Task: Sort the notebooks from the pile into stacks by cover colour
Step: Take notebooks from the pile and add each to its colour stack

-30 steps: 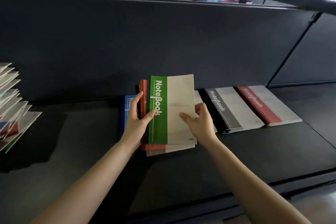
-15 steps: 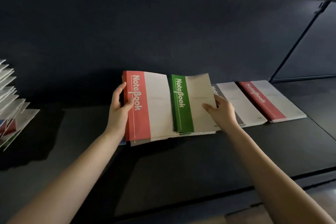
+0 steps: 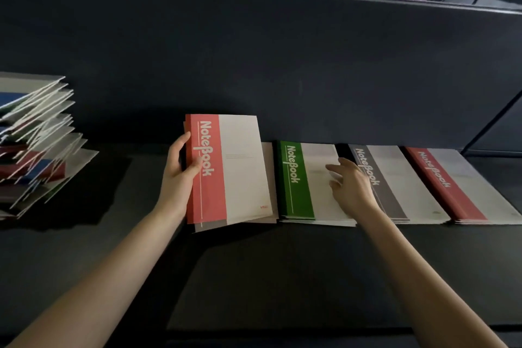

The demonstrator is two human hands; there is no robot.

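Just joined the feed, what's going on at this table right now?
A person is sorting notebooks by cover colour. The left hand grips a red notebook with others beneath it. The right hand, fingers relaxed, is over the green stack. A grey stack and a red stack lie to its right; the mixed pile sits far left.

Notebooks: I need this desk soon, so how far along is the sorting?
Done: a green stack, a grey stack and a red stack lie side by side on the right. In hand: the left hand grips a few notebooks, red cover on top, while the open right hand reaches over the green stack. Left: the untidy pile on the far left, many notebooks deep.
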